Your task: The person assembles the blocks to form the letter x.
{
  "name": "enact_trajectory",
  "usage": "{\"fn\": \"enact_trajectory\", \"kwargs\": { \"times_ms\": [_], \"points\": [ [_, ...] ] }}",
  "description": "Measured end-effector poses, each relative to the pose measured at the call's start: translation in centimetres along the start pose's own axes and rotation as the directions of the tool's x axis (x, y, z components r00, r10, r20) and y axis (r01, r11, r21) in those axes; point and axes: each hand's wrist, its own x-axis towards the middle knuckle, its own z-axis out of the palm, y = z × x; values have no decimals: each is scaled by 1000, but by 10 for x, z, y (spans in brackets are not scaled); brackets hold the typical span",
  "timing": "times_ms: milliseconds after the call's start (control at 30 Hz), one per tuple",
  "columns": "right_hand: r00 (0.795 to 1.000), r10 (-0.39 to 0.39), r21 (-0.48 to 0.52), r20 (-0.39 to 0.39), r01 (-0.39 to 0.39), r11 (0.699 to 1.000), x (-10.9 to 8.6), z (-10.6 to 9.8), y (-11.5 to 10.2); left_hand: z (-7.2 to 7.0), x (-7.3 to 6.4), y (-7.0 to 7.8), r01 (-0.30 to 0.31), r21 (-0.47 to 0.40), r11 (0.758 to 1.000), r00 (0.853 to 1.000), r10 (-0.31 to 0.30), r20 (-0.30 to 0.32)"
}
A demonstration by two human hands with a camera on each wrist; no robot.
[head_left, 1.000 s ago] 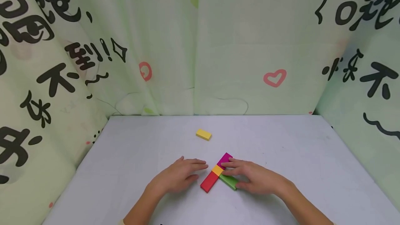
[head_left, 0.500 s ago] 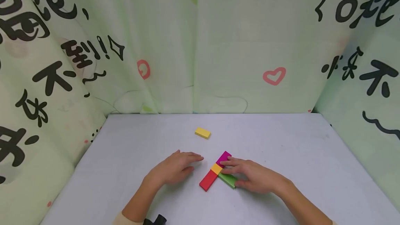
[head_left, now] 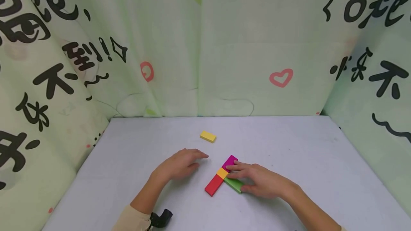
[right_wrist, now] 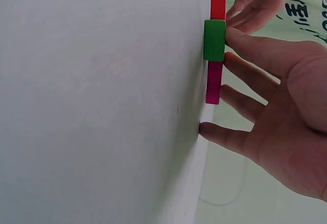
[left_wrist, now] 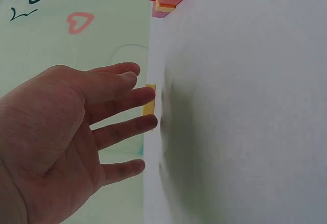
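On the white table, a red block (head_left: 214,185), an orange block (head_left: 222,173) and a magenta block (head_left: 229,161) lie end to end in a slanted row. A green block (head_left: 234,184) branches off the row's right side beside the orange one. My right hand (head_left: 257,181) rests over the magenta and green blocks with fingers extended; its thumb touches the green block (right_wrist: 214,40) in the right wrist view. To the left of the row, my left hand (head_left: 183,163) hovers with loosely spread fingers and holds nothing. A separate yellow block (head_left: 208,136) lies farther back.
The white table (head_left: 289,145) ends at the back against a pale green curtain (head_left: 240,45) printed with black characters and red hearts. Similar cloth hangs on both sides. A black device (head_left: 161,218) sits at the left wrist.
My left hand has drawn away from the row, moving left and farther back toward the yellow block. The right hand and the joined blocks stay put. The view has shifted slightly.
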Motion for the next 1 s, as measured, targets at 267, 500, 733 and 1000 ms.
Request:
{"fn": "enact_trajectory", "kwargs": {
  "times_ms": [267,500,733,1000],
  "points": [
    [1000,5,3,-9,-5,1000,1,-1,-1,-11,14,0,31,11,999,1000,-31,-1],
    [1000,23,18,-8,-22,1000,1,0,0,-15,25,-1,49,-9,999,998,-49,-32],
    [1000,6,15,-16,-6,1000,0,1,1,-15,34,-8,18,-82,997,996,-25,-86],
    [1000,5,30,-22,-4,1000,2,1,1,-17,45,-19,-61,-229,971,983,19,-183]
  ]
}}
